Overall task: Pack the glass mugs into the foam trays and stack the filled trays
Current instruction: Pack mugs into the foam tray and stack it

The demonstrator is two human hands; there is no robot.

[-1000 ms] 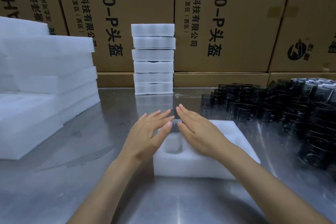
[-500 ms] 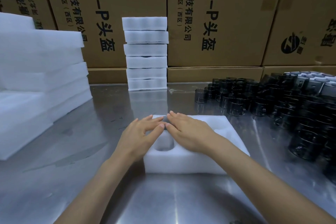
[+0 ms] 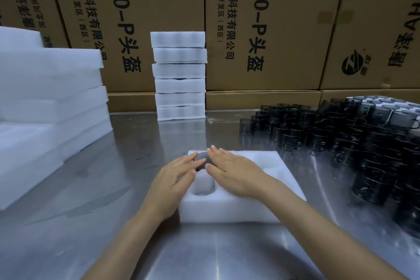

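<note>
At center frame a foam tray [image 3: 238, 209] lies on the steel table [image 3: 113, 188]. A dark mug [image 3: 201, 161] sits in its far-left pocket. The left hand [image 3: 176, 176] and right hand [image 3: 229, 171] lie flat, fingers straight, touching the mug from either side. More mugs [image 3: 341, 136] crowd the right; a tray stack [image 3: 179, 75] stands behind.

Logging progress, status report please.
Both hands, left hand and right hand, flat, pressing dark mug into foam tray. Near pocket empty. Nothing blocking.
</note>
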